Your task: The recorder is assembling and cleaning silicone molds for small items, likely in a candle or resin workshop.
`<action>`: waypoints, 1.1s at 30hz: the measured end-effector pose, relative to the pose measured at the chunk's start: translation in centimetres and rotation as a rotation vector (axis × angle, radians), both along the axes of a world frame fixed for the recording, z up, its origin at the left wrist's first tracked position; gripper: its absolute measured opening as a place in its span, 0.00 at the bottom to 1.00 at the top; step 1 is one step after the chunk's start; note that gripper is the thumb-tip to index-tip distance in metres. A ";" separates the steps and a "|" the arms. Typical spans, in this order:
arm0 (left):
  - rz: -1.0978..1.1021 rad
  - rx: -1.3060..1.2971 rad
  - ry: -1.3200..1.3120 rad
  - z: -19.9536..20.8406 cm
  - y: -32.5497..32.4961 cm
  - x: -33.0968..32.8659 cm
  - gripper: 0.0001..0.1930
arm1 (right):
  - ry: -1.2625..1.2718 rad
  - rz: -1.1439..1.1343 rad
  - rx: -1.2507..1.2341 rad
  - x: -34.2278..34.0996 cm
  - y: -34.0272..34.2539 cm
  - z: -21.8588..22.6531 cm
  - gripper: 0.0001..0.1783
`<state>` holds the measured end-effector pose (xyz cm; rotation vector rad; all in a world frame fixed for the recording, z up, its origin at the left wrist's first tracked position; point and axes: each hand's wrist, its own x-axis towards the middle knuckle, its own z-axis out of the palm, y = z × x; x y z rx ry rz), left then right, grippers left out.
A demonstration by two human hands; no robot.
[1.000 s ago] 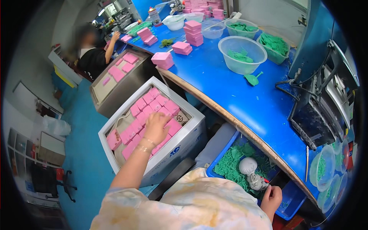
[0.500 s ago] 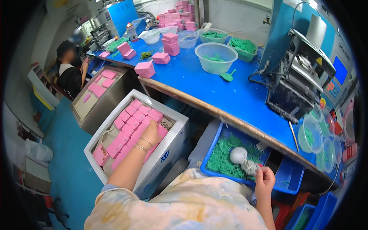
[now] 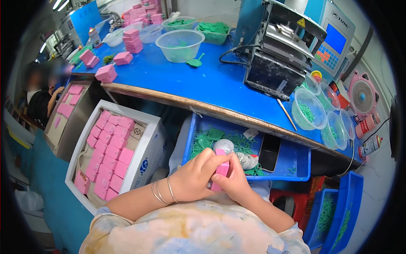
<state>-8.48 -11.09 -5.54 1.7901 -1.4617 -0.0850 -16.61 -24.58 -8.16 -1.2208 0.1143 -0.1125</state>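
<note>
At left, rows of pink blocks (image 3: 111, 151) sit in a white-rimmed box (image 3: 141, 163). The left hand (image 3: 194, 177) is closed around a pink piece (image 3: 222, 169), the right hand (image 3: 237, 181) gripping it from the other side, in front of a blue tray (image 3: 292, 158) holding green strands (image 3: 201, 144) and a pale ball (image 3: 224, 145). Farther right, a black machine (image 3: 275, 76) and clear bowls (image 3: 312, 125) stand on the tabletop (image 3: 224, 86)

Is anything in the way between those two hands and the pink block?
No, nothing that I can see. The left hand and the right hand both hold the pink block directly. The blue tray is beyond them, not in between.
</note>
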 end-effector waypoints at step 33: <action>0.245 -0.071 1.155 -1.7 -3.6 4.2 0.39 | -0.267 -0.048 -1.049 4.7 -5.8 3.1 0.24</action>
